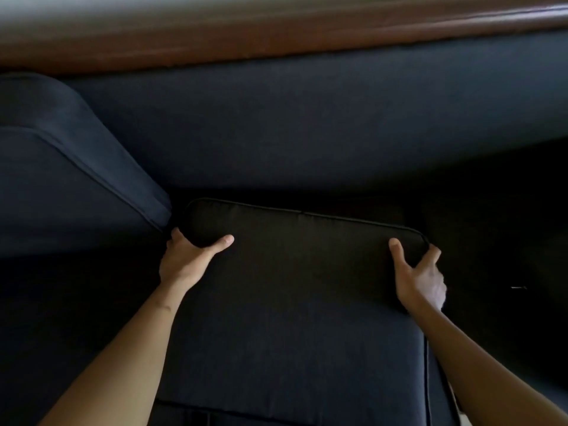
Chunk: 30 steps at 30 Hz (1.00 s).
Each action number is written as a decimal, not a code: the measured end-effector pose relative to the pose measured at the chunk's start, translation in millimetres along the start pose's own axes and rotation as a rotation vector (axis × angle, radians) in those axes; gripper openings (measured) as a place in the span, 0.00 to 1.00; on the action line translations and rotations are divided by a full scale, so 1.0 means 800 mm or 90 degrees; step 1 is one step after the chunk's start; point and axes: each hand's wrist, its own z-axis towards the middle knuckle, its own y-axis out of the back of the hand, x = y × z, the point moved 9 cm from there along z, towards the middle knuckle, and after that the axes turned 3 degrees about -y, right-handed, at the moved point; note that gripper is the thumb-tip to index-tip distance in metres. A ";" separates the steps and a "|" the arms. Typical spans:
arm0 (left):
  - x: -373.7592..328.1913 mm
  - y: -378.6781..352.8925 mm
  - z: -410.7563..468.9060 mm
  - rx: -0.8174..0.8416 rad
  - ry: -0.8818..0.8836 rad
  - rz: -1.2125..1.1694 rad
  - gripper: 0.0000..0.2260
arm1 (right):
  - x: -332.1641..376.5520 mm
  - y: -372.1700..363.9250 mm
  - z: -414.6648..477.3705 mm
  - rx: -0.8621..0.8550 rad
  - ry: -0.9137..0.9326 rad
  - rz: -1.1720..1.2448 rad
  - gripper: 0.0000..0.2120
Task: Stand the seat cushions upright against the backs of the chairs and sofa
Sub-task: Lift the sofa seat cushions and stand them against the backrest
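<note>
**Seat cushion gripped at both far corners, not yet stood up**

Dark navy fabric seat cushion (295, 302), rectangular, piped edges, rounded corners. It sits between the person's forearms with its far edge near the foot of the dark upholstered sofa back (307, 118); a shadowed gap shows between them. Whether the far edge is lifted off the seat, cannot tell.

Left hand (184, 259) clamps the far-left corner: thumb on the top face, fingers wrapped round the edge and out of sight. Right hand (419, 278) does the same at the far-right corner, thumb on top, fingers curled over the side.

To the left, a second dark navy cushion (67, 179) already leans at a slant, its lower corner just beside the left hand. A reddish-brown wooden rail (276, 41) tops the back.

Risks, as judged from here:
- Soft cushion held only at two corners may fold in the middle as it tips up.
- Left corner could snag the leaning neighbour and knock it down.
- If the base stands too far out from the back, the cushion could slide flat again.
</note>
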 end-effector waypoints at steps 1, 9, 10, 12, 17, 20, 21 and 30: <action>0.005 -0.002 0.004 0.004 0.016 -0.019 0.63 | -0.002 0.000 0.001 -0.006 -0.013 0.007 0.44; 0.035 0.013 -0.027 -0.038 -0.006 -0.131 0.62 | -0.013 0.016 -0.035 -0.021 -0.010 0.065 0.43; 0.044 0.018 -0.038 -0.046 -0.006 -0.147 0.61 | -0.015 0.022 -0.046 -0.026 -0.003 0.077 0.42; 0.063 0.034 -0.061 -0.077 -0.014 -0.200 0.59 | -0.018 0.036 -0.072 -0.040 0.020 0.107 0.41; 0.093 0.098 -0.128 -0.156 -0.070 -0.370 0.58 | 0.001 0.097 -0.149 -0.101 0.100 0.198 0.39; 0.101 0.148 -0.178 -0.189 -0.119 -0.424 0.58 | 0.017 0.137 -0.201 -0.122 0.162 0.270 0.39; 0.102 0.165 -0.196 -0.197 -0.140 -0.447 0.57 | 0.021 0.151 -0.218 -0.127 0.183 0.295 0.37; 0.151 0.248 -0.335 -0.088 -0.237 -0.614 0.26 | 0.002 0.223 -0.332 -0.137 0.295 0.362 0.36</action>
